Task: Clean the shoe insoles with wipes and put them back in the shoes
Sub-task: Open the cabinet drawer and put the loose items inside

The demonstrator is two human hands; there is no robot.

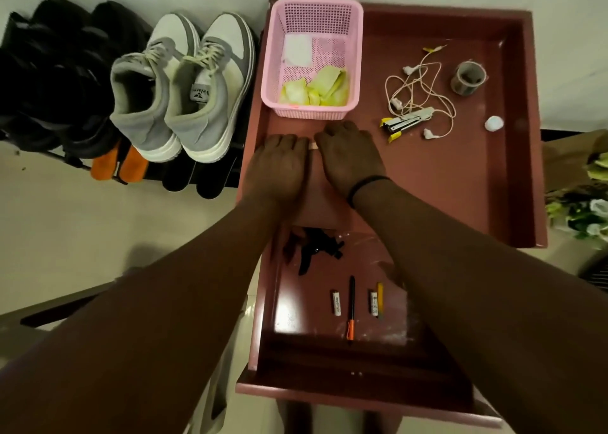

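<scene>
Both forearms reach forward over an open drawer (pixel 329 361), where a pen (pixel 351 308), two small batteries (pixel 336 303) and some black scraps (pixel 316 249) lie on its floor. Past it, the left hand (pixel 279 167) and right hand (pixel 350 155) sit side by side, backs up, on the near part of the dark red tabletop (pixel 444 177). Their fingertips meet on a small pale thing (pixel 312 145) between them, of which only a sliver shows; what it is cannot be told. The fingers are bent downward, but whether they pinch it or merely press on it is hidden from view. A dark band circles the right wrist.

Just beyond the fingertips stands a pink basket (pixel 355 55) holding yellow-green packets (pixel 316 89) and a white square (pixel 297 51). To its right lie tangled earphones (pixel 418 88), a stapler (pixel 406 122), a roll of tape (pixel 468 78) and a small white lump (pixel 493 123).

Left of the table, on the floor, a pair of grey and white sneakers (pixel 181 84) stands toes toward the wall. Near their heels lie two orange insoles (pixel 120 163) and two black insoles (pixel 197 175), all out of the shoes. Black footwear (pixel 56 71) is heaped further left.
</scene>
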